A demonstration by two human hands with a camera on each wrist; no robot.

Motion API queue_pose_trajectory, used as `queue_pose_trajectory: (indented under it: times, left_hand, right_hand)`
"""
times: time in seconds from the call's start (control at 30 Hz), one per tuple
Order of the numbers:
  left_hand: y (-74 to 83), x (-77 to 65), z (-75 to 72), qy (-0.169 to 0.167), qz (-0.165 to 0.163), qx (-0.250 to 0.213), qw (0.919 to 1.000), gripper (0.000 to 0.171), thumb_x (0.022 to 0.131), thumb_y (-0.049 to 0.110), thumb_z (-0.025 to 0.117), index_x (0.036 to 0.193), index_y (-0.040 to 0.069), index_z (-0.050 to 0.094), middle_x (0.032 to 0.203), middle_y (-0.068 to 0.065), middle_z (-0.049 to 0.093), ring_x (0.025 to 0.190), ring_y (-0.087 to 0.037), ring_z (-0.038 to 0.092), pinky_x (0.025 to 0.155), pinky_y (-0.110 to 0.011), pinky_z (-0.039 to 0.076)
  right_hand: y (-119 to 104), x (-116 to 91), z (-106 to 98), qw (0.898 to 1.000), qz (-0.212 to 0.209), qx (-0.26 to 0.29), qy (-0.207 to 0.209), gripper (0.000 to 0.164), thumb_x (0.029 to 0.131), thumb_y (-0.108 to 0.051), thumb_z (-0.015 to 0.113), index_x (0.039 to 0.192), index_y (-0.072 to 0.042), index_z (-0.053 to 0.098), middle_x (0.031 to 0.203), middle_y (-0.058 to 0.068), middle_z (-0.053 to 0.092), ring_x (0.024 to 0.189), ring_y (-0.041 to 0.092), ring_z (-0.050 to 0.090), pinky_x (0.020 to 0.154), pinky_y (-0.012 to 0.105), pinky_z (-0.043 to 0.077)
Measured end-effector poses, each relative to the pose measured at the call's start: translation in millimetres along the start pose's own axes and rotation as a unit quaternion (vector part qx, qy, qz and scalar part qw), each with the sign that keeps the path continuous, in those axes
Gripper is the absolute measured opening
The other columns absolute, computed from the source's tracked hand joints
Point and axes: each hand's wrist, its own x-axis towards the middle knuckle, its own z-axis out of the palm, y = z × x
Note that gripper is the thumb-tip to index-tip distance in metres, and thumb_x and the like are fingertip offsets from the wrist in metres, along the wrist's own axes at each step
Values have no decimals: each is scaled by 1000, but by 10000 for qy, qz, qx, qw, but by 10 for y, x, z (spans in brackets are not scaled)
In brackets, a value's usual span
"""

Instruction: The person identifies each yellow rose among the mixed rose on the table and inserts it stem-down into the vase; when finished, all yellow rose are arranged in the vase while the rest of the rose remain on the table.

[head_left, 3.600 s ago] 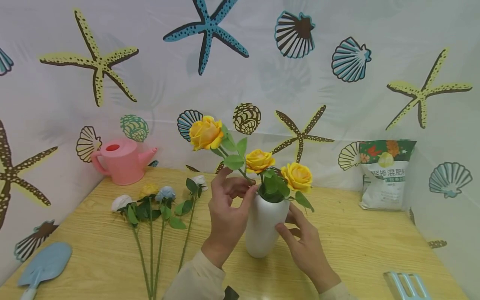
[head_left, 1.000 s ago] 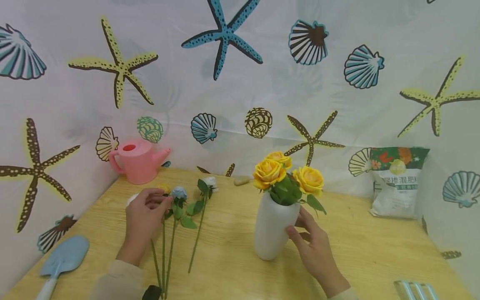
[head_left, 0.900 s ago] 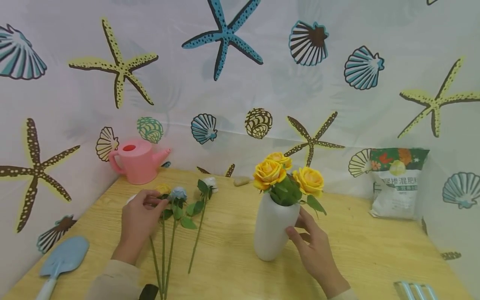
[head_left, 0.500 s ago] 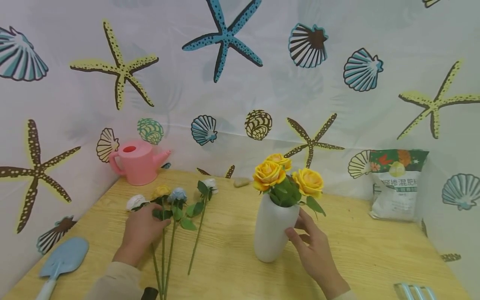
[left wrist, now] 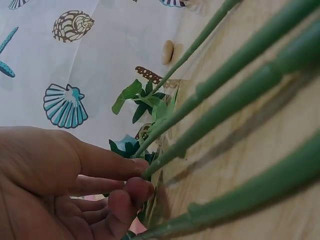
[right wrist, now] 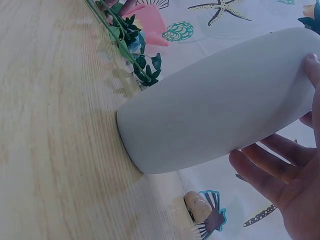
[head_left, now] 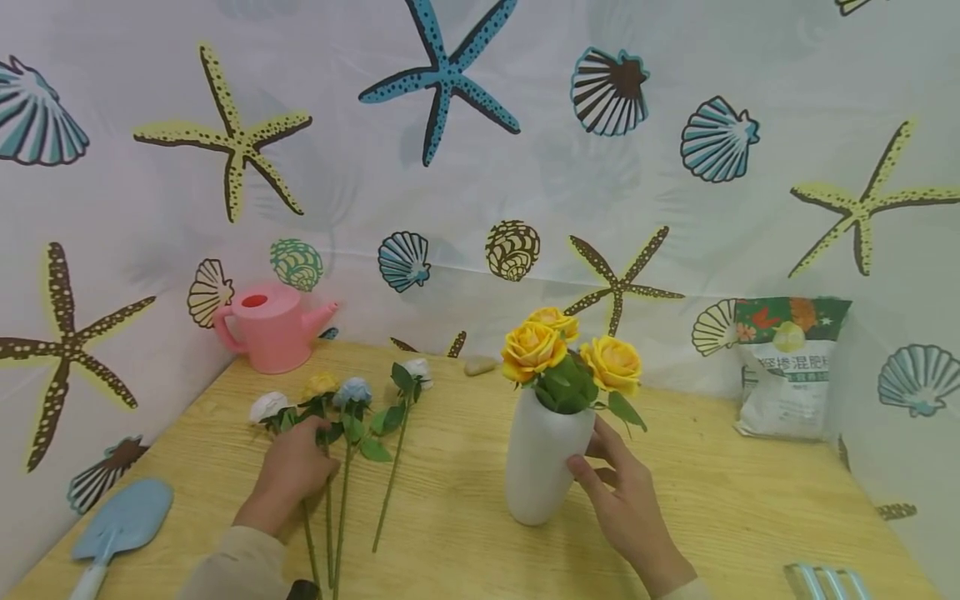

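With curled fingers and thumb, my right hand (head_left: 626, 500) holds the side of a white vase (head_left: 543, 458), which stands slightly tilted on the table. Three yellow roses (head_left: 534, 352) with green leaves stick out of its mouth. My left hand (head_left: 296, 467) is low over the flowers lying at left. In the left wrist view its thumb and forefinger pinch a green stem (left wrist: 200, 125), apparently that of the yellow flower (head_left: 321, 384). Beside it lie a white flower (head_left: 267, 407) and a blue flower (head_left: 353, 391). Another white flower (head_left: 417, 372) lies farther right.
A pink watering can (head_left: 273, 333) stands at the back left, a fertilizer bag (head_left: 791, 375) at the back right. A blue trowel (head_left: 127, 517) lies front left and a light-blue hand fork (head_left: 825, 581) front right. Pebbles (head_left: 480, 365) sit by the patterned cloth backdrop.
The third rose, formerly in my left hand, now stands in the vase. My left hand has moved left to the lying flowers and down onto a stem. The right hand stays on the vase.
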Motion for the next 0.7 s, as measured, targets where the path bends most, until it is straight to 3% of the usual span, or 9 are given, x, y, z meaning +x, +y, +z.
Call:
queue_pose_trajectory:
  times: [0.17,0.3,0.4,0.47,0.53,0.6,0.67,0.7]
  left_hand:
    - [61,-14,-61,120,15,-248,9996,60,88,5,72,139,-11,46,82,-12,67,68,-20,61,67,-42,52]
    - [240,-114,-193,560,257,-607,9963,59,91,6,71,141,-10,45,92,-18,69,68,-19,65,61,-37,52]
    - [450,-242,-307,881,559,-1056,9889,59,94,9,71,145,-4,44,100,-18,69,69,-16,66,59,-30,52]
    - [608,-340,-372,974,834,-1573,9792,61,95,10,71,148,1,42,104,-16,69,71,-12,67,60,-27,54]
    - [781,-454,-424,1024,1136,-2256,9622,63,94,8,72,149,6,42,105,-13,68,72,-9,67,62,-25,57]
    - [946,-571,-456,1115,1506,-2927,9377,63,92,4,72,149,9,44,102,-7,68,73,-7,67,64,-25,59]
    - [1106,-686,-449,1366,2029,-3471,9054,64,89,-3,73,147,8,47,98,-1,68,74,-6,67,63,-23,58]
    - [1180,-732,-437,1531,2384,-3763,8821,64,88,-8,72,146,5,48,97,1,68,74,-7,68,64,-22,58]
  right_hand:
    - [-10,6,-3,10000,26,7,-1,56,98,-14,66,150,-14,47,123,10,70,104,4,65,80,27,59]
    - [-10,14,2,10000,26,2,-10,56,98,-14,66,150,-13,46,123,11,70,105,6,65,80,28,59]
    - [-10,18,5,10000,17,-25,-31,56,98,-14,66,150,-12,46,124,12,70,105,9,66,80,29,59]
    - [-12,17,5,10000,39,-42,-36,56,98,-14,66,150,-12,46,124,12,70,106,11,66,81,29,59]
    - [-13,17,4,10000,73,-49,-31,56,98,-15,66,150,-13,46,124,12,70,106,13,67,81,28,59]
    - [-14,17,4,10000,82,-33,-26,55,98,-15,66,150,-13,47,124,12,70,106,14,67,81,28,59]
    - [-9,17,-8,10000,83,-20,-30,55,98,-15,66,150,-13,46,124,12,70,107,15,67,81,27,59]
    - [-6,16,-14,10000,81,-15,-31,55,98,-15,66,150,-13,47,124,12,70,107,15,67,81,27,59]
